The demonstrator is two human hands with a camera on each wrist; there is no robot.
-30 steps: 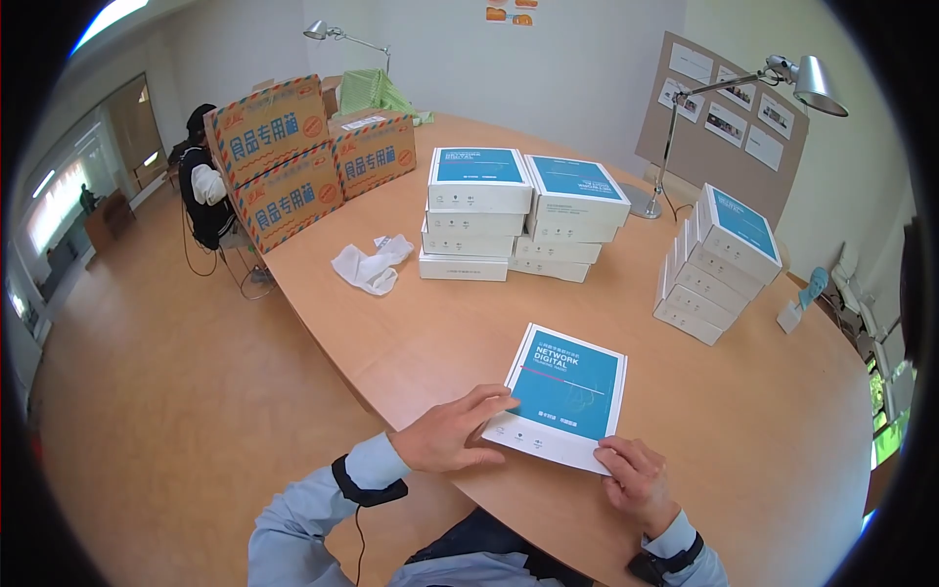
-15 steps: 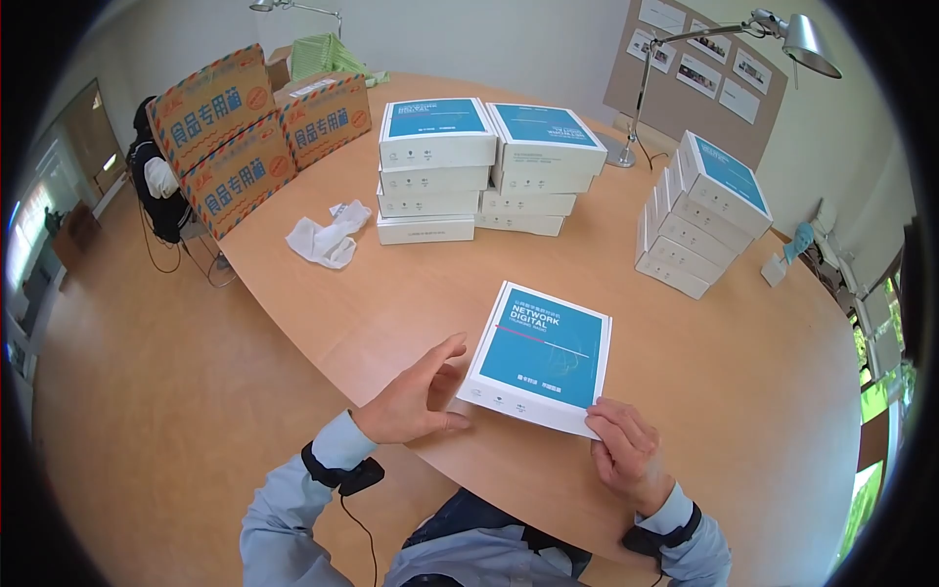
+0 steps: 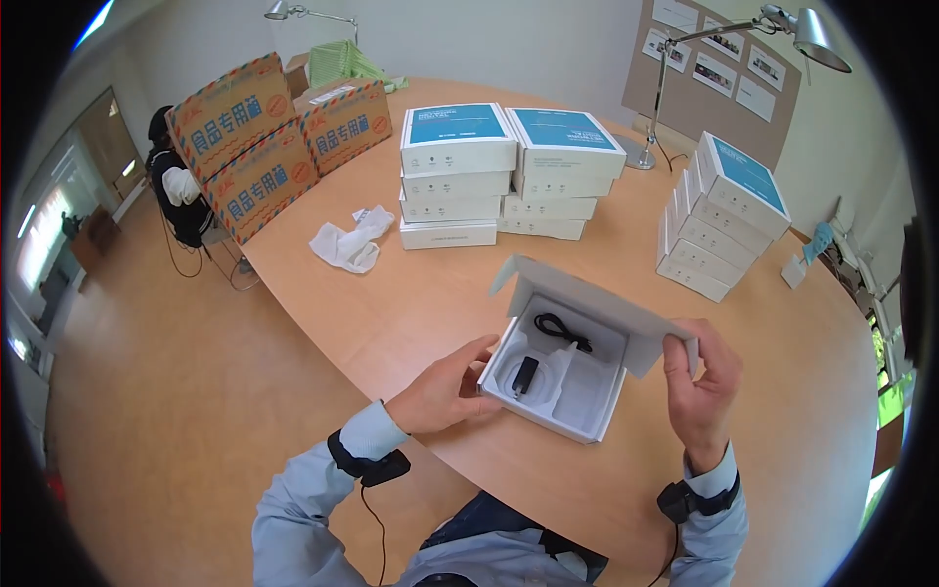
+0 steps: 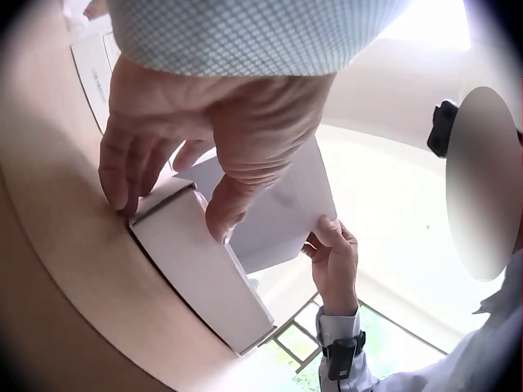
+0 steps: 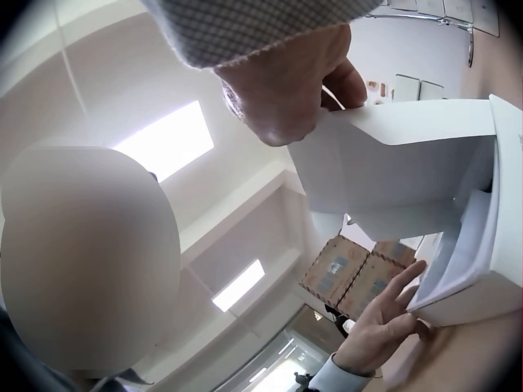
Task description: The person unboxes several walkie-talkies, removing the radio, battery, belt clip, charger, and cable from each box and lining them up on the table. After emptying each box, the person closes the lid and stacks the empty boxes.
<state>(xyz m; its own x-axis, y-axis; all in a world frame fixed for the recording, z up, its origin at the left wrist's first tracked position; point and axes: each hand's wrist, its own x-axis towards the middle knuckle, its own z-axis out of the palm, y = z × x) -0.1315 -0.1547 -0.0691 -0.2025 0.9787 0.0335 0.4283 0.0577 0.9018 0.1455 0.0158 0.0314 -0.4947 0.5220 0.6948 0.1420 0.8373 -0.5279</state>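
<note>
A white box (image 3: 548,419) stands on the table near its front edge, with its hinged lid (image 3: 599,301) raised. Inside, a coiled black cable (image 3: 564,332) lies toward the back, and a small black stick-like piece (image 3: 525,372) with a metallic end sits in a moulded white insert. My left hand (image 3: 440,389) holds the box's front left corner, fingers at the side and thumb at the front rim, as the left wrist view shows. My right hand (image 3: 709,382) pinches the lid's free edge at the right. The right wrist view shows the raised lid (image 5: 392,167) from beneath.
Stacks of white boxes with blue tops (image 3: 458,125) stand behind, and another stack (image 3: 729,210) at the right. A crumpled white cloth (image 3: 350,243) lies to the left. Brown cartons (image 3: 245,147) are at the back left. A desk lamp (image 3: 817,41) stands at the back right.
The box's lid was closed with its blue printed face up; now it is raised. My right hand has moved up and right with the lid, and my left hand has come onto the corner.
</note>
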